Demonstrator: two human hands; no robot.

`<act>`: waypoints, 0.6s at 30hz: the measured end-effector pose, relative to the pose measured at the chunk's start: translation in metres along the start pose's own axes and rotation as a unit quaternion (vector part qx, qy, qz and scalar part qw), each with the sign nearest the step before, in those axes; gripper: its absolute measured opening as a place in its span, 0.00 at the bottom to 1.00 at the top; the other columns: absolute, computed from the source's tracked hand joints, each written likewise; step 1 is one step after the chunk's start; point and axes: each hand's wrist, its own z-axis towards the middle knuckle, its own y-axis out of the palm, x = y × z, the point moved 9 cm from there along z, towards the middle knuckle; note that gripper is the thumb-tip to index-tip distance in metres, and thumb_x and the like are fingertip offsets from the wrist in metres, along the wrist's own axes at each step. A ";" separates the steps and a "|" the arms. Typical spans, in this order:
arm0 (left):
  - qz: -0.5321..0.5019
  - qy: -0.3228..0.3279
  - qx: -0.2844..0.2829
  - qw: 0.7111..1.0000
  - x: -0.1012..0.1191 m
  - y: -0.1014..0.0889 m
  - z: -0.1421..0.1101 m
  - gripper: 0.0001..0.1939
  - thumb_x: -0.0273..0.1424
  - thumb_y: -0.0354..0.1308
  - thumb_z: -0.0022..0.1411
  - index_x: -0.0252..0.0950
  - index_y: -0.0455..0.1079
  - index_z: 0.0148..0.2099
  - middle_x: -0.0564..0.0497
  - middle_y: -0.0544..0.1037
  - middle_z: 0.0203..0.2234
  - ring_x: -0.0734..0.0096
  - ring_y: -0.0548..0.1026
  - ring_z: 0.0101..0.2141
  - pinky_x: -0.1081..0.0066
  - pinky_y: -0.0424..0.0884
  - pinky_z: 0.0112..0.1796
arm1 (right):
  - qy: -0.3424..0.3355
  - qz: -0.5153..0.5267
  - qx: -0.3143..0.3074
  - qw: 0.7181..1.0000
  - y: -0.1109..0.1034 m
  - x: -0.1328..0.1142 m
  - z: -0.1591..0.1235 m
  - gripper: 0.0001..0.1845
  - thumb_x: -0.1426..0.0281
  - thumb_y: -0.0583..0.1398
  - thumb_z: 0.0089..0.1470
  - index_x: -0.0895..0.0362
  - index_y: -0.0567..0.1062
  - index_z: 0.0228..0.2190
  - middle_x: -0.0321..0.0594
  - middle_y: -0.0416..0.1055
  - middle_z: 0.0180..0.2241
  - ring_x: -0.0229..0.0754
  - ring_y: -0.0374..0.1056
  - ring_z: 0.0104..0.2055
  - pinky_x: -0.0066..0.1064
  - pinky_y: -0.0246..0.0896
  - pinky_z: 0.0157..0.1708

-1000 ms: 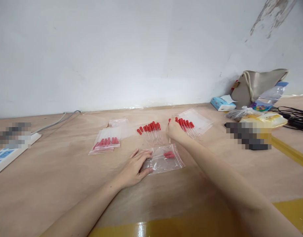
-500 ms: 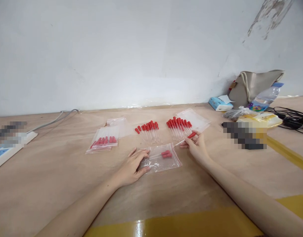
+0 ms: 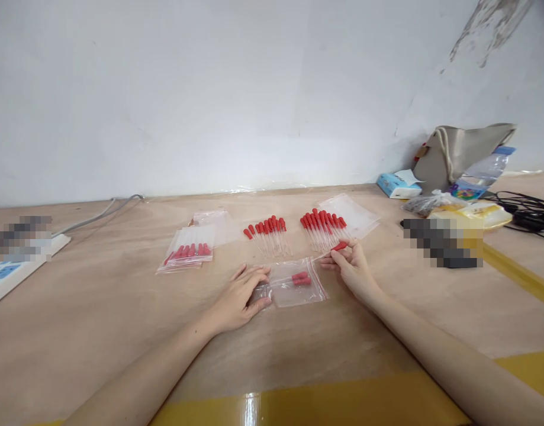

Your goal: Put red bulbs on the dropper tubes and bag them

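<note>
A clear zip bag (image 3: 284,296) lies flat in front of me with a couple of red-bulbed droppers (image 3: 302,278) inside. My left hand (image 3: 242,299) rests on its left end, fingers and thumb spread over the plastic. At the bag's right, my right hand (image 3: 349,265) pinches a dropper by its red bulb (image 3: 340,246). The thin stem points left toward the bag's zip edge; whether its tip touches the bag I cannot tell. Behind lie two loose groups of droppers, a left group (image 3: 269,226) and a right group (image 3: 321,219), bulbs facing away.
Filled zip bags (image 3: 187,251) are stacked at left, with flat bags (image 3: 213,223) behind them. More flat bags (image 3: 349,213) lie at right. Farther right are a tissue pack (image 3: 398,185), a grey bag (image 3: 467,155), a bottle (image 3: 487,171) and black cables (image 3: 531,219). A power strip (image 3: 27,266) stands far left.
My right hand and its dropper have shifted slightly left, with the stem nearer the bag's zip edge. My left hand stays on the bag.
</note>
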 end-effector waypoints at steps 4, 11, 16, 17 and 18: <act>0.007 0.001 0.002 1.000 0.000 0.000 0.000 0.18 0.37 0.48 0.61 0.40 0.57 0.52 0.46 0.63 0.54 0.63 0.58 0.55 0.53 0.46 0.56 | 0.010 -0.069 -0.076 0.995 0.010 0.008 -0.003 0.19 0.57 0.59 0.44 0.54 0.60 0.35 0.34 0.67 0.27 0.38 0.69 0.28 0.34 0.67 0.31; 0.027 0.000 0.002 1.000 -0.003 0.002 0.000 0.24 0.38 0.48 0.61 0.40 0.50 0.58 0.48 0.62 0.54 0.63 0.59 0.54 0.55 0.44 0.57 | -0.111 -0.267 -0.231 0.929 0.038 -0.012 -0.008 0.09 0.66 0.59 0.46 0.57 0.70 0.31 0.39 0.70 0.32 0.37 0.66 0.32 0.31 0.62 0.34; 0.028 0.001 0.003 1.000 -0.003 0.002 0.000 0.24 0.37 0.49 0.60 0.40 0.50 0.58 0.48 0.62 0.54 0.64 0.59 0.54 0.55 0.45 0.57 | -0.117 -0.267 -0.268 0.918 0.048 -0.012 -0.001 0.10 0.67 0.56 0.49 0.56 0.74 0.33 0.39 0.73 0.35 0.41 0.68 0.38 0.35 0.61 0.42; 0.029 0.001 0.003 1.000 -0.003 0.001 0.000 0.25 0.37 0.49 0.60 0.40 0.50 0.58 0.48 0.62 0.54 0.64 0.59 0.54 0.55 0.45 0.57 | -0.115 -0.272 -0.268 0.917 0.048 -0.010 0.001 0.11 0.67 0.56 0.49 0.56 0.74 0.34 0.40 0.73 0.36 0.41 0.68 0.40 0.36 0.61 0.43; 0.029 0.001 0.003 1.000 -0.003 0.001 0.000 0.25 0.37 0.49 0.60 0.40 0.49 0.58 0.48 0.62 0.54 0.64 0.59 0.54 0.55 0.45 0.57 | -0.117 -0.280 -0.268 0.914 0.048 -0.009 0.001 0.12 0.67 0.55 0.50 0.56 0.74 0.36 0.40 0.73 0.38 0.42 0.68 0.41 0.37 0.60 0.44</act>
